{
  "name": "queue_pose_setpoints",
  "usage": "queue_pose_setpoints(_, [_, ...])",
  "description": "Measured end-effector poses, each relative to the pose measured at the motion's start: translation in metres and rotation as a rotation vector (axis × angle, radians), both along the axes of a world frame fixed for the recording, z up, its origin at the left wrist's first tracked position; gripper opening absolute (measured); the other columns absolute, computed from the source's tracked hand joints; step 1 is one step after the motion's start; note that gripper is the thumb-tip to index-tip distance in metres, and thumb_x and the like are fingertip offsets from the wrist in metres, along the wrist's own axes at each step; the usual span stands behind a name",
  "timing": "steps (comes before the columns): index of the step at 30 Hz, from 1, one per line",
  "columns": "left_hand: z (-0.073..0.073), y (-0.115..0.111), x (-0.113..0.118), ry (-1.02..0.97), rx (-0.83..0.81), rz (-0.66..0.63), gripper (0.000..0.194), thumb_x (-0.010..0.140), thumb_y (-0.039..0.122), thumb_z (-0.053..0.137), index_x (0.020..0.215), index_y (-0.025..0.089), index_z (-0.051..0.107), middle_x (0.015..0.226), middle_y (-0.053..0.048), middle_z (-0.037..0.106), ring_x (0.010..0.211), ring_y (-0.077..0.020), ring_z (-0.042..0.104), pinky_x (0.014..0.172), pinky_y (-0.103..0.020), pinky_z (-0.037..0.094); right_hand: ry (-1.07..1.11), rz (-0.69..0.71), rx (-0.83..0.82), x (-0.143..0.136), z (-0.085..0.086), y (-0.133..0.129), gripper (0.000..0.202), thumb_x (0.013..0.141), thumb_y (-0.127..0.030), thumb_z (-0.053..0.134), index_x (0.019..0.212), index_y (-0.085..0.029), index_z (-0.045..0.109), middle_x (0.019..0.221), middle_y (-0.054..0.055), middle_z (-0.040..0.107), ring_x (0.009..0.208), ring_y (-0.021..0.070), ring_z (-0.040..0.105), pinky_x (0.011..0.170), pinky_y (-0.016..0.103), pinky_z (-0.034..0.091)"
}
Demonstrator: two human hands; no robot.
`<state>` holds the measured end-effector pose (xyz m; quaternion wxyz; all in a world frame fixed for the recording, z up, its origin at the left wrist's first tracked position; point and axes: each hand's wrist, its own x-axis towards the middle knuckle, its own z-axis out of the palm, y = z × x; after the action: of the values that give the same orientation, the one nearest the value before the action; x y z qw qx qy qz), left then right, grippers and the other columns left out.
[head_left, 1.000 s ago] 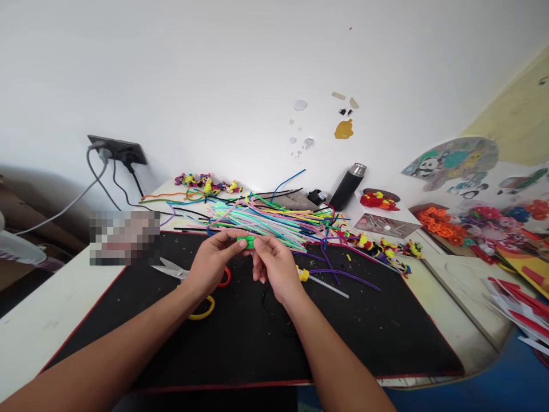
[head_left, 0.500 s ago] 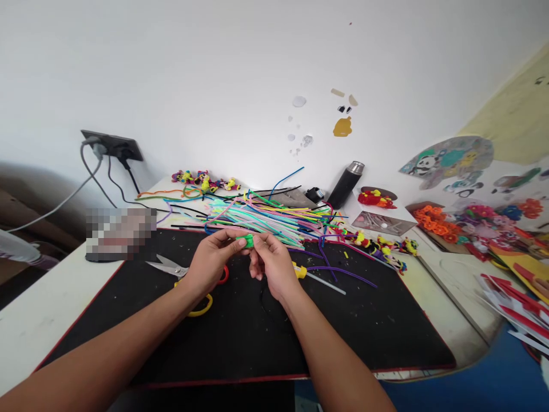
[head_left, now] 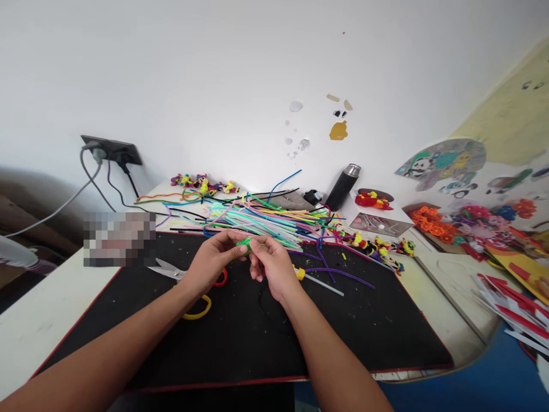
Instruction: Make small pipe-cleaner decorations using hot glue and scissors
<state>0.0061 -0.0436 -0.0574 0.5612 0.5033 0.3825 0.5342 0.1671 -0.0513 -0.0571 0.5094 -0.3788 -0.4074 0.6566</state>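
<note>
My left hand (head_left: 215, 257) and my right hand (head_left: 271, 261) meet above the black mat (head_left: 240, 343). Pinched between both sets of fingertips is a small green pipe cleaner piece (head_left: 244, 243), mostly covered by the fingers. Beneath the left wrist lie scissors (head_left: 198, 309) with red and yellow handles, their blades pointing left. Partly behind the right hand is a yellow tool (head_left: 299, 273) with a clear stick (head_left: 325, 284) coming out of it, apparently a glue gun. Just beyond the hands spreads a pile of colourful pipe cleaners (head_left: 261, 220).
Purple pipe cleaners (head_left: 343, 271) lie on the mat at right. Behind stand a black flask (head_left: 343, 187) and a white box (head_left: 381, 220). Small pipe cleaner figures (head_left: 381, 246) sit along the edge. A socket with cables (head_left: 112, 150) is at left, orange pipe cleaner pieces (head_left: 433, 224) at right.
The fingers have shifted slightly around the green piece, and less of it shows. Both hands stay together over the mat; the camera view has moved a little.
</note>
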Motion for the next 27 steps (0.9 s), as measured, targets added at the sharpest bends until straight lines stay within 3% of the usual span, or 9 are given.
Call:
queue_pose_setpoints(4, [0.001,0.001,0.001,-0.055,-0.038,-0.066,0.037,0.070,0.031,0.095,0.102,0.020,0.080,0.097,-0.006,0.078,0.089,-0.0218,0.072,0.074,-0.030,0.061,0.003,-0.025,0.006,0.002,0.003,0.000,0.048,0.078,-0.062,0.081,0.092,-0.019,0.063,0.056,-0.007,0.058,0.036,0.0089,0.052,0.033,0.018,0.029])
queue_pose_setpoints(8, [-0.001,0.003,0.001,-0.216,-0.152,-0.009,0.047,0.069,0.029,0.096,0.113,0.022,0.080,0.097,-0.003,0.076,0.086,-0.0175,0.073,0.081,-0.030,0.063,0.011,-0.055,-0.007,0.004,0.006,0.000,0.054,0.078,-0.067,0.078,0.097,-0.018,0.067,0.057,-0.007,0.057,0.037,0.0082,0.052,0.034,0.017,0.029])
queue_pose_setpoints(15, [-0.004,0.011,-0.004,-0.338,-0.199,0.058,0.039,0.066,0.026,0.098,0.101,0.018,0.083,0.100,-0.004,0.077,0.090,-0.0180,0.074,0.082,-0.027,0.064,0.003,-0.048,-0.011,0.003,0.003,0.000,0.056,0.078,-0.068,0.078,0.098,-0.016,0.070,0.056,-0.007,0.056,0.036,0.0080,0.052,0.033,0.017,0.027])
queue_pose_setpoints(27, [-0.007,0.014,-0.005,-0.352,-0.170,0.036,0.033,0.071,0.022,0.094,0.101,0.017,0.080,0.102,-0.005,0.078,0.093,-0.0181,0.075,0.088,-0.028,0.062,-0.011,-0.043,-0.001,0.002,0.003,0.000,0.055,0.079,-0.068,0.077,0.098,-0.016,0.071,0.056,-0.007,0.056,0.037,0.0080,0.052,0.033,0.017,0.028])
